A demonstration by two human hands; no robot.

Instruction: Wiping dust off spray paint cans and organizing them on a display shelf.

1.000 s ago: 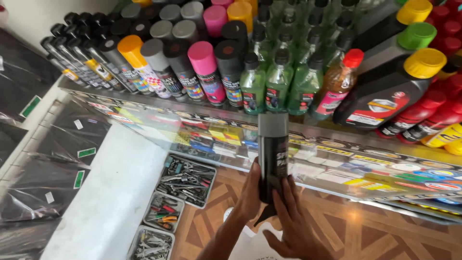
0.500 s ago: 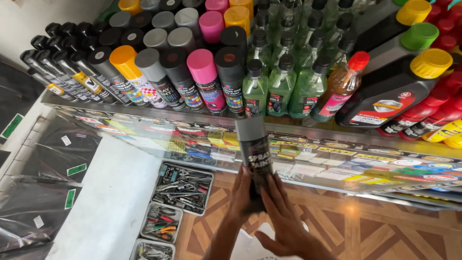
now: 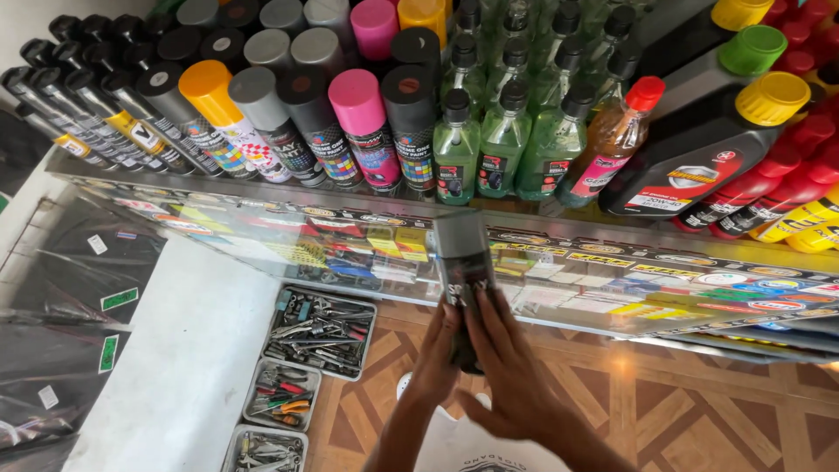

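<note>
Can (image 3: 463,262) has drifted left; we clasp it with left hand (image 3: 437,354) and right hand (image 3: 511,371), not yet on shelf (image 3: 262,188).

Shelf (image 3: 262,188) packed w/ cans (image 3: 363,122) & bottles (image 3: 502,140), no gaps; open air above floor (image 3: 699,411).

A spray can (image 3: 463,262) stands upright between the left hand (image 3: 440,350) and the right hand (image 3: 511,367), before a glass shelf (image 3: 559,229). On that shelf, capped cans (image 3: 350,114) stand left of bottles (image 3: 507,131). Tool trays (image 3: 319,332) lie on the floor, lower left.
</note>
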